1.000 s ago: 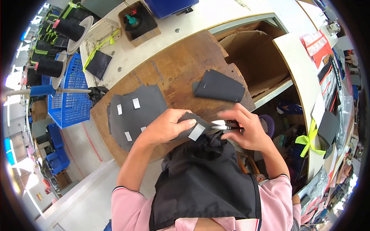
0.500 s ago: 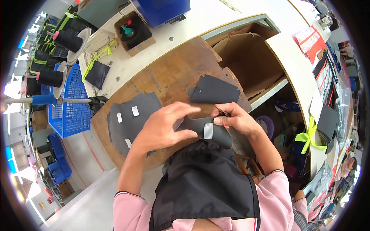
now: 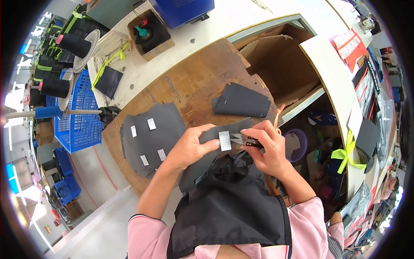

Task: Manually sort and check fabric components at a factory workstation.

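Dark-grey fabric piece with a white tag (image 3: 217, 139) sat pinched in our left hand (image 3: 189, 149); our right hand (image 3: 265, 149) closed around small thread snips (image 3: 243, 139); at nine o'clock lay a stack of tagged grey pieces (image 3: 151, 138), apparently finished.

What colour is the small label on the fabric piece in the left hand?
White, or pale grey: the label on the dark grey fabric piece, in the head view.

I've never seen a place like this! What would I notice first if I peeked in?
Right in the middle, the left hand holds a dark fabric piece with a small white label, while the right hand points little thread snips at it. To the left, a stack of dark labelled pieces lies on the brown wooden board. A bright blue basket stands further left.
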Available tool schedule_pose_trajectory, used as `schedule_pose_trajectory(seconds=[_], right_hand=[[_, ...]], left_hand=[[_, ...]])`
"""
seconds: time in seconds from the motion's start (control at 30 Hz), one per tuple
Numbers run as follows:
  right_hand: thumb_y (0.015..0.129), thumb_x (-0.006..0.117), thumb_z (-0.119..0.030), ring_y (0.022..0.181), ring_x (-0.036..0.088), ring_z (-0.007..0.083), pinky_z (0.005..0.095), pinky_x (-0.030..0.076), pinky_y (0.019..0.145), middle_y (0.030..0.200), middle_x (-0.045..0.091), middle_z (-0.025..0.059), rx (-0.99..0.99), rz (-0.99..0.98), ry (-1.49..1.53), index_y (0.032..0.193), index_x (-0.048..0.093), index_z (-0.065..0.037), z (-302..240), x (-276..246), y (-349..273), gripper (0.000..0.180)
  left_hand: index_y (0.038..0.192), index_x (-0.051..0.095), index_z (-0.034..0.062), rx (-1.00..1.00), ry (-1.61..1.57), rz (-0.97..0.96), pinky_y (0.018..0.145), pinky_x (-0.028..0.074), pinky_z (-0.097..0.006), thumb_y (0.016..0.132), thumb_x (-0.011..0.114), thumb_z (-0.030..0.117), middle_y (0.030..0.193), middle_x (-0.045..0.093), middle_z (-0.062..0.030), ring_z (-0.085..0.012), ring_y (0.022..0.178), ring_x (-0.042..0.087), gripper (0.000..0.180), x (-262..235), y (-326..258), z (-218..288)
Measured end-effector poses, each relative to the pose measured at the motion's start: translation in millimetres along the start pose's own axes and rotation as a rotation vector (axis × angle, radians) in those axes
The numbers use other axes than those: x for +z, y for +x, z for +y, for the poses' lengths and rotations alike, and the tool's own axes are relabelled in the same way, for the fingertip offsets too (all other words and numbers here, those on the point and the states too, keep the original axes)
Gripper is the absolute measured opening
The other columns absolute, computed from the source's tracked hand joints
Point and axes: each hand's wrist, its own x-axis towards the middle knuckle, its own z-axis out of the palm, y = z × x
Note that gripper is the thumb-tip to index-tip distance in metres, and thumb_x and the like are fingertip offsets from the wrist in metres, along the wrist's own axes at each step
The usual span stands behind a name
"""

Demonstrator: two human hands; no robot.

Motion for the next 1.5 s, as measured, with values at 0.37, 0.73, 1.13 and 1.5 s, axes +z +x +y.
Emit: schedule_pose_trajectory(seconds=[0.37, 0.73, 1.13, 1.5], right_hand=[[0.062, 0.074, -0.012, 0.06, 0.055, 0.0213, 0.0314, 0.043, 0.055, 0.076, 0.058, 0.0022, -0.134, -0.189, -0.133, 0.094, 0.063, -0.01, 6, -7, 12, 0.033], [0.061, 0.074, -0.012, 0.057, 0.053, 0.0198, 0.0299, 0.042, 0.052, 0.076, 0.055, 0.0002, -0.179, -0.207, 0.027, 0.093, 0.064, -0.01, 13, -12, 8, 0.034], [0.059, 0.076, -0.011, 0.059, 0.055, 0.0197, 0.0302, 0.043, 0.052, 0.074, 0.056, 0.0017, -0.228, -0.168, -0.153, 0.094, 0.064, -0.008, 4, -6, 10, 0.037], [0.059, 0.076, -0.011, 0.059, 0.056, 0.0192, 0.0314, 0.044, 0.054, 0.073, 0.057, 0.0015, -0.221, -0.169, -0.114, 0.092, 0.065, -0.009, 9, -3, 10, 0.036]], left_hand=[[0.101, 0.059, -0.0002, 0.06, 0.21, -0.021, 0.078, 0.042, -0.026, 0.079, 0.062, 0.009, 0.086, 0.061, -0.0038, -0.0097, 0.082, 0.052, 0.023, -1, -5, 4], [0.099, 0.06, -0.0003, -0.003, 0.169, -0.041, 0.076, 0.043, -0.025, 0.079, 0.061, 0.007, 0.085, 0.061, -0.0025, -0.0084, 0.081, 0.052, 0.022, -2, -4, 1], [0.099, 0.06, -0.0005, 0.008, 0.239, -0.026, 0.074, 0.043, -0.025, 0.079, 0.061, 0.008, 0.084, 0.061, -0.0027, -0.0084, 0.08, 0.053, 0.022, 2, -9, 9], [0.097, 0.06, -0.0005, 0.044, 0.251, -0.016, 0.072, 0.044, -0.025, 0.078, 0.062, 0.009, 0.081, 0.061, -0.0019, -0.0086, 0.077, 0.053, 0.022, 3, -9, 10]])
